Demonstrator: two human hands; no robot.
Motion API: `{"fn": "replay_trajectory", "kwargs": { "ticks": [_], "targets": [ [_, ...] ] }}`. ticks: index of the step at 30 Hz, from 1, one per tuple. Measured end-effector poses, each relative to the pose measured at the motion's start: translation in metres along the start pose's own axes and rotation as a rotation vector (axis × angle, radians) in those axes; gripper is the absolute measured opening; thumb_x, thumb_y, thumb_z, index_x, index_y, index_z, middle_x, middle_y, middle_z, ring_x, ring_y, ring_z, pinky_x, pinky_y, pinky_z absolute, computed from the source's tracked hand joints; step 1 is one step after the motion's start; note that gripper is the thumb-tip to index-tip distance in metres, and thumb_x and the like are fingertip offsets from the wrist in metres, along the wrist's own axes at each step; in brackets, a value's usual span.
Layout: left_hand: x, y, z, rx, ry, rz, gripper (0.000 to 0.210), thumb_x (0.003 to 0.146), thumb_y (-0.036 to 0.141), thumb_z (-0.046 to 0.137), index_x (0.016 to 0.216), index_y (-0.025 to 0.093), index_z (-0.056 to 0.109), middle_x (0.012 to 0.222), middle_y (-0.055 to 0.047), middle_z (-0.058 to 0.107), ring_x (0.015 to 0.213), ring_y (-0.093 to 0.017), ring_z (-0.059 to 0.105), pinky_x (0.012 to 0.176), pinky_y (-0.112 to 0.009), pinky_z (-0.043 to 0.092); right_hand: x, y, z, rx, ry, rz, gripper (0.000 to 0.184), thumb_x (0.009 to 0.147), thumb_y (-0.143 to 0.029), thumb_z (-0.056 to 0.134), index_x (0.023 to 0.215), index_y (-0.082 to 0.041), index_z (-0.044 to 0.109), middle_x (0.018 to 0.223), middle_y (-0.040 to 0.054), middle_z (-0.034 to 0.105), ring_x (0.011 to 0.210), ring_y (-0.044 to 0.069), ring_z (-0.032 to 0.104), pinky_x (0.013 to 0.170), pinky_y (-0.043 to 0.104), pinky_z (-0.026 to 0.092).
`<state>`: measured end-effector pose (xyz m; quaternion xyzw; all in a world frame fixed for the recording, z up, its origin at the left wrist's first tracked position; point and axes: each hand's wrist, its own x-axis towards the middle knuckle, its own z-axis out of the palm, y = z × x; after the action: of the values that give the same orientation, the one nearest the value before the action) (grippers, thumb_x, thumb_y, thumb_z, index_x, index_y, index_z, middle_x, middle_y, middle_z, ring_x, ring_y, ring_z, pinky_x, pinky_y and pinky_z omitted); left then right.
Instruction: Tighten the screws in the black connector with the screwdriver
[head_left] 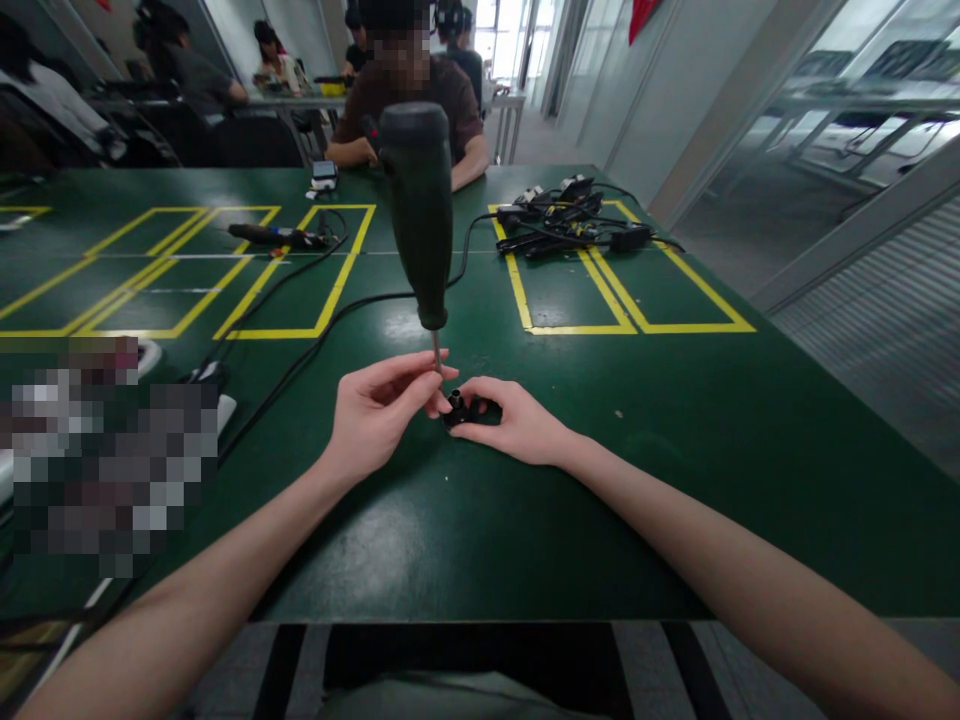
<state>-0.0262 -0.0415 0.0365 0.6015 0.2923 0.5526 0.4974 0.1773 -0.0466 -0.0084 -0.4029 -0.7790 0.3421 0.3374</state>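
Observation:
A screwdriver point(420, 200) with a thick dark handle stands nearly upright, handle up, above the green table. Around its thin metal shaft, low down, are the pinched fingers of my left hand point(379, 405). The lower end of the shaft is hidden by those fingers. My right hand point(517, 420) grips a small black part point(455, 415) with a short round collar on top, between thumb and fingers, just above or on the table. The left fingertips are close beside this part; whether they touch it I cannot tell.
A black cable point(330, 330) crosses the green table point(525, 540). Yellow tape outlines point(577, 329) mark areas. Bundled black cables point(562, 222) lie at the back right, a dark hand tool point(277, 236) at the back left. Blurred items point(120, 460) lie left. A person point(465, 120) sits opposite.

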Motion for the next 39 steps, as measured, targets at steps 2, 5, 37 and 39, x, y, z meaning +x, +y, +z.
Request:
{"fn": "replay_trajectory", "kwargs": {
  "ticks": [2, 5, 37, 39],
  "targets": [
    [0.0001, -0.0007, 0.0001, -0.015, -0.009, 0.005, 0.020, 0.085, 0.028, 0.082, 0.103, 0.019, 0.084, 0.089, -0.007, 0.084, 0.059, -0.012, 0.074, 0.055, -0.021, 0.061, 0.0001, -0.0004, -0.0004, 0.001, -0.001, -0.005, 0.023, 0.085, -0.026, 0.082, 0.103, -0.018, 0.070, 0.096, 0.0035, 0.073, 0.086, 0.018, 0.066, 0.078, 0.031, 0.051],
    [0.0003, -0.0014, 0.0008, -0.021, -0.001, 0.000, 0.017, 0.083, 0.026, 0.083, 0.099, 0.019, 0.084, 0.087, -0.007, 0.084, 0.058, -0.011, 0.074, 0.055, -0.020, 0.061, 0.0002, -0.0003, -0.0008, 0.001, -0.001, -0.015, 0.024, 0.085, -0.025, 0.082, 0.104, -0.017, 0.070, 0.097, 0.0035, 0.073, 0.086, 0.018, 0.066, 0.078, 0.031, 0.051],
    [0.0021, 0.0024, 0.0018, 0.090, 0.013, -0.034, 0.014, 0.083, 0.030, 0.082, 0.091, 0.018, 0.084, 0.083, -0.006, 0.083, 0.052, -0.009, 0.067, 0.053, -0.022, 0.058, 0.0002, -0.0009, -0.0016, -0.006, -0.001, -0.030, 0.022, 0.085, -0.026, 0.082, 0.103, -0.019, 0.070, 0.097, 0.0036, 0.073, 0.087, 0.018, 0.066, 0.079, 0.032, 0.052],
    [0.0022, 0.0020, 0.0011, 0.098, 0.003, -0.044, 0.017, 0.084, 0.032, 0.081, 0.093, 0.018, 0.084, 0.085, -0.007, 0.083, 0.052, -0.010, 0.067, 0.053, -0.023, 0.058, -0.0001, -0.0003, -0.0015, -0.004, -0.001, -0.023, 0.023, 0.085, -0.027, 0.082, 0.103, -0.019, 0.070, 0.097, 0.0036, 0.073, 0.087, 0.018, 0.066, 0.079, 0.032, 0.052]
  ]
}}
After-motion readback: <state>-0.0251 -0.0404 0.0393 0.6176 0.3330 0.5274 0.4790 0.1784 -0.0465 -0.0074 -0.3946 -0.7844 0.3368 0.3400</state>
